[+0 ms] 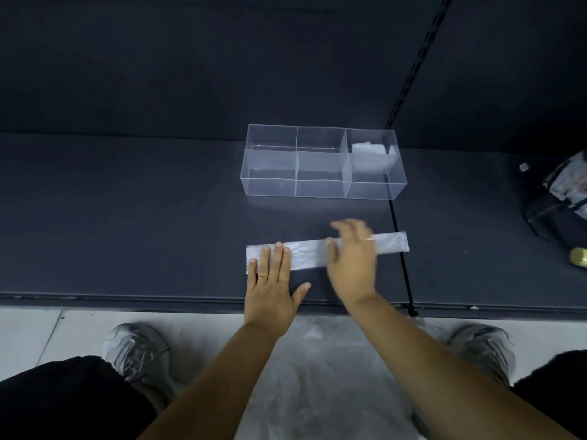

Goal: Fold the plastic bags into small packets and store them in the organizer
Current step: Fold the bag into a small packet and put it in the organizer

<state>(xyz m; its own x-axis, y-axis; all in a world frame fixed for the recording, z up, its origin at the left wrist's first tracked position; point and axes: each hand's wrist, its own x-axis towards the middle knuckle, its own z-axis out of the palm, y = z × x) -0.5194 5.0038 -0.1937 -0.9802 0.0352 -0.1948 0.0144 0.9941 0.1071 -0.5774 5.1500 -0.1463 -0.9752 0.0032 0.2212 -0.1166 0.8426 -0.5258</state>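
- I see the plastic bag (306, 254) folded into one long flat strip on the dark shelf (143, 201). It lies on my side of the organizer (320, 185), parallel to its long wall and apart from it.
- Left hand (270, 282): flat, palm down on the strip end that sits in front of the organizer's left compartments. The fingers (279, 257) are straight and close together and press the plastic. The thumb is splayed off the bag onto the shelf. Ring (262, 276) on one finger.
- Right hand (352, 260): motion-blurred, over the strip in front of the organizer's right compartments. Its fingers (347, 224) are loosely spread and reach past the strip's far edge toward the organizer. They curl round nothing. I can't tell whether the palm touches the plastic.
- The bag's right end sticks out bare beyond the right hand.
- Organizer: clear, six compartments, with one folded packet (368, 149) in the far right one.
- Backpack (556, 211) well to the right of the organizer.
- Loose plastic (317, 360) on the floor on my side of the organizer, below the shelf edge.
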